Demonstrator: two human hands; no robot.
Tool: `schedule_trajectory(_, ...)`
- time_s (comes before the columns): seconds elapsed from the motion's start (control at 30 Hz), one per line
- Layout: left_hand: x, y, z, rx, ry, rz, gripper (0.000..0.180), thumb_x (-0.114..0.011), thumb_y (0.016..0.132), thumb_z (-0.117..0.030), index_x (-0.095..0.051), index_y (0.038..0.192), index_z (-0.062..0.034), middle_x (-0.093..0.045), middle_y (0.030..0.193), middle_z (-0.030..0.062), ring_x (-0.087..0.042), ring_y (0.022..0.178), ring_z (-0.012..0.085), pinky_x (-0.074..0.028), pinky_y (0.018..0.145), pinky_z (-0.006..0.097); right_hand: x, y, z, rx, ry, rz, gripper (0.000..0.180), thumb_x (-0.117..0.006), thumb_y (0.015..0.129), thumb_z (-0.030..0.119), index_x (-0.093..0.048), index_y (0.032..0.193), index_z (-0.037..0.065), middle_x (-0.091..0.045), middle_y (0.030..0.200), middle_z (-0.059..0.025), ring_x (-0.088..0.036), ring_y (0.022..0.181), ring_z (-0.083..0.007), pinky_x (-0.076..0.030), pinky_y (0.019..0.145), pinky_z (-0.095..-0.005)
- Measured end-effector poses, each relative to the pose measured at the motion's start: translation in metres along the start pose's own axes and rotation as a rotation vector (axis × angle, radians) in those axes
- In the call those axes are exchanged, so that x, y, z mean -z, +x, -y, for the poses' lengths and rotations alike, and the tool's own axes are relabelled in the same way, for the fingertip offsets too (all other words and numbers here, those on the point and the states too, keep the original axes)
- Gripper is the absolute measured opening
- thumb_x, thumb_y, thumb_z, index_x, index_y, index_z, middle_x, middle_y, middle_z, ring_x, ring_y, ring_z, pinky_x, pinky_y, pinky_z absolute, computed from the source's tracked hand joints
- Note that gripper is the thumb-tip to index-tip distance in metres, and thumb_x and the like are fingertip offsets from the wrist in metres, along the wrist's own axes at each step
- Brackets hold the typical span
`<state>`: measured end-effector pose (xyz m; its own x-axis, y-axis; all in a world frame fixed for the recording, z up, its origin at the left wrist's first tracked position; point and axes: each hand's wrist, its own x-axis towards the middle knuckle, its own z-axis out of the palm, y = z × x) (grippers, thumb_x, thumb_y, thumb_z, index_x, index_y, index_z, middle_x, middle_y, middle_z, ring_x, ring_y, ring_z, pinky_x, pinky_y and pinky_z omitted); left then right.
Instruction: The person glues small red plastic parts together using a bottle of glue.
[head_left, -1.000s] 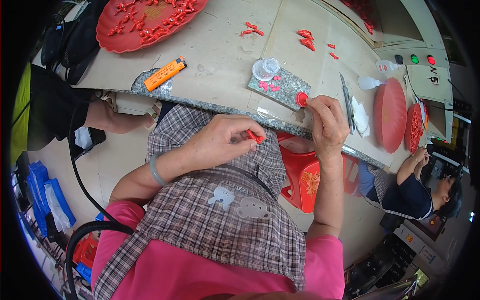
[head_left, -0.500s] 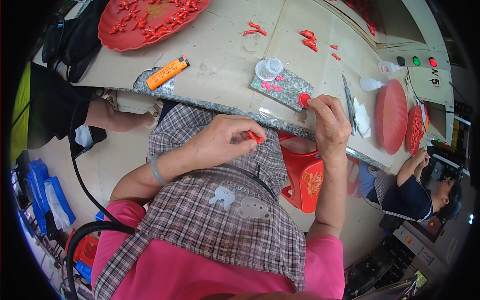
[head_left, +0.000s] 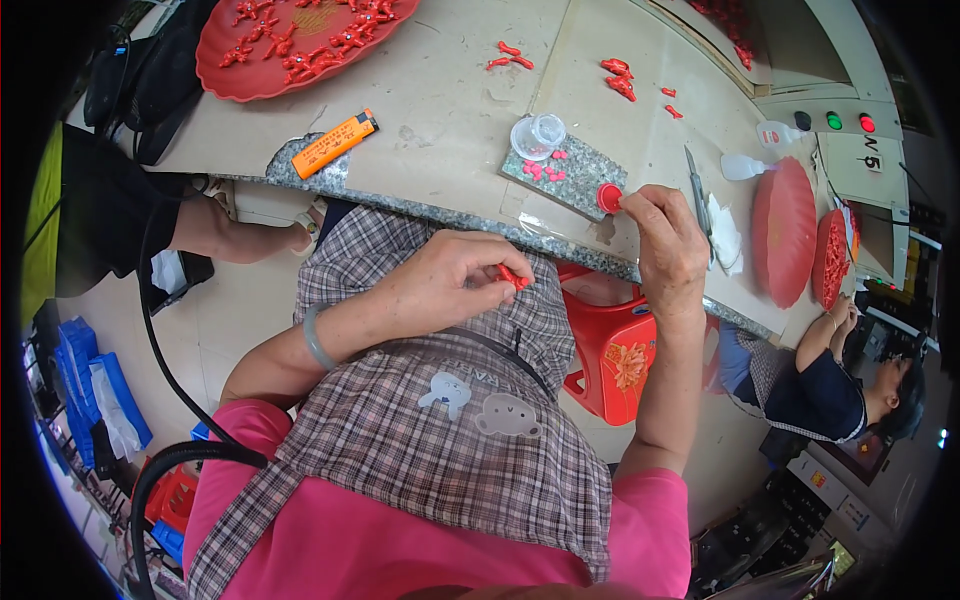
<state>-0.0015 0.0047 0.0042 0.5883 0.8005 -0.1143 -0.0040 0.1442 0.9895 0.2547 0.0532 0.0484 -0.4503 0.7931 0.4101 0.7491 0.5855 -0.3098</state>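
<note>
My left hand (head_left: 450,278) pinches a small glossy red figurine piece (head_left: 513,276) between thumb and fingers, over my plaid apron. My right hand (head_left: 668,235) is closed in a pinch just beside a small round red cap (head_left: 609,197) at the right end of a speckled stone slab (head_left: 585,180). Whatever those fingertips hold is too small to make out. Several pink bits (head_left: 545,172) lie on the slab, beside a clear plastic cup (head_left: 538,137) at its left end.
Red figurine parts (head_left: 620,82) lie farther back on the table. A red tray of figures (head_left: 225,75) stands far left, near an orange lighter (head_left: 335,145). Rightward are tweezers (head_left: 697,205), white tissue (head_left: 724,238), a plastic bottle (head_left: 745,167) and a red tray (head_left: 782,235). Another person (head_left: 820,385) sits at right.
My right hand has shifted slightly to the right, its fingertips staying close to the red cap. The left hand and its red piece are almost still.
</note>
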Motion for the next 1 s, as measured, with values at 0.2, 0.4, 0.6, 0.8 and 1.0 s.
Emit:
schedule_trajectory(0.2, 0.0, 0.0, 0.002, -0.01, 0.022, 0.004, 0.019, -0.064, 0.086, -0.002, -0.064, 0.104, 0.0012, -0.067, 0.097, 0.0105, -0.068, 0.082, 0.0159, -0.056, 0.075, 0.028, 0.002, 0.001, -0.001, -0.025, 0.033, -0.01, 0.026, -0.064, 0.074, -0.015, -0.066, 0.095, 0.002, -0.062, 0.088, -0.0111, -0.065, 0.076, -0.0245, -0.052, 0.064, -0.0326)
schedule_trajectory(0.4, 0.0, 0.0, 0.002, -0.015, 0.059, 0.01, 0.019, -0.064, 0.085, -0.002, -0.064, 0.104, 0.0014, -0.068, 0.096, 0.0111, -0.069, 0.082, 0.017, -0.056, 0.076, 0.029, 0.004, 0.001, 0.0, -0.026, -0.003, 0.031, 0.025, -0.065, 0.074, -0.014, -0.066, 0.094, 0.002, -0.062, 0.088, -0.0118, -0.065, 0.077, -0.0259, -0.052, 0.063, -0.0335)
schedule_trajectory(0.6, 0.0, 0.0, -0.002, 0.014, -0.023, 0.022, 0.02, -0.063, 0.086, 0.0, -0.063, 0.106, 0.0026, -0.067, 0.099, 0.0106, -0.069, 0.084, 0.0158, -0.056, 0.079, 0.028, 0.007, -0.005, -0.003, -0.198, 0.168, -0.037, 0.022, -0.064, 0.079, -0.011, -0.066, 0.098, 0.0, -0.064, 0.089, -0.0102, -0.066, 0.075, -0.0202, -0.054, 0.063, -0.0283)
schedule_trajectory(0.8, 0.002, 0.0, -0.002, 0.069, -0.226, 0.033, 0.02, -0.06, 0.089, 0.003, -0.061, 0.108, 0.0042, -0.065, 0.101, 0.0089, -0.068, 0.088, 0.0147, -0.056, 0.081, 0.028, 0.002, -0.016, -0.002, -0.591, 0.673, -0.134, 0.01, -0.066, 0.088, -0.003, -0.066, 0.098, -0.003, -0.067, 0.087, -0.0051, -0.062, 0.068, -0.0089, -0.051, 0.059, -0.0217)
schedule_trajectory(1.0, 0.004, 0.001, -0.008, 0.082, -0.396, 0.023, 0.02, -0.055, 0.094, 0.001, -0.058, 0.114, 0.0044, -0.064, 0.102, 0.008, -0.068, 0.091, 0.0158, -0.056, 0.083, 0.027, 0.003, -0.018, -0.002, -0.759, 0.976, -0.133, 0.01, -0.065, 0.09, -0.002, -0.066, 0.099, -0.005, -0.066, 0.08, -0.0073, -0.061, 0.062, -0.0094, -0.05, 0.054, -0.0212)
